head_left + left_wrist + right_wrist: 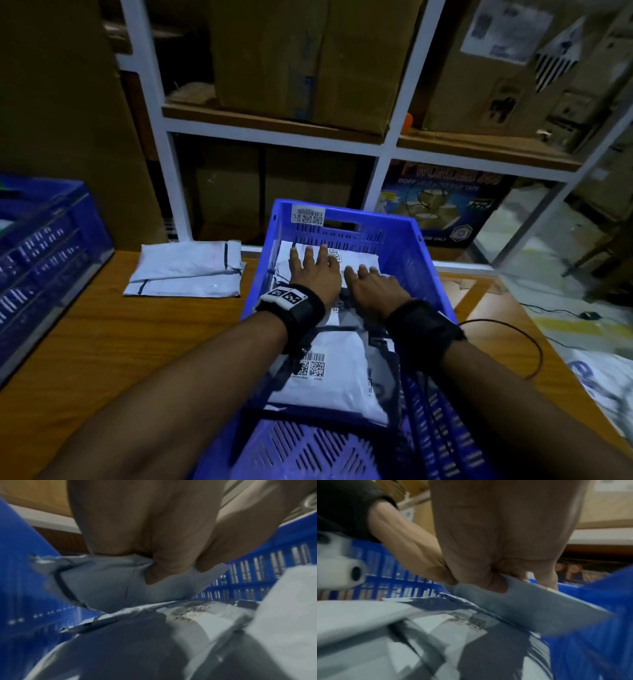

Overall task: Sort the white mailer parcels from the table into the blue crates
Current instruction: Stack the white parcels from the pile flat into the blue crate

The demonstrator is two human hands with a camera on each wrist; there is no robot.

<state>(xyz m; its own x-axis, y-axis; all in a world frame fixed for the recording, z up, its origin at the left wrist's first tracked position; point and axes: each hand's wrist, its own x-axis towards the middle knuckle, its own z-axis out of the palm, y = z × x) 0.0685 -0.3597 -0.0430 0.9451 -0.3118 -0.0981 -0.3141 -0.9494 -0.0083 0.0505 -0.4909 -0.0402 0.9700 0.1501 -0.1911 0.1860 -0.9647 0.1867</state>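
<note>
Both forearms reach into the blue crate, where the left hand and right hand lie flat with straight fingers on a thin, crinkled white parcel atop several others, while one folded mailer waits on the worktop left of them, so sorting seems nearly done.

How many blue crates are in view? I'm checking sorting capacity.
2. One blue crate sits in front of the person, both hands inside it; a second crate stands at the table's left edge. Others may be out of frame.
</note>
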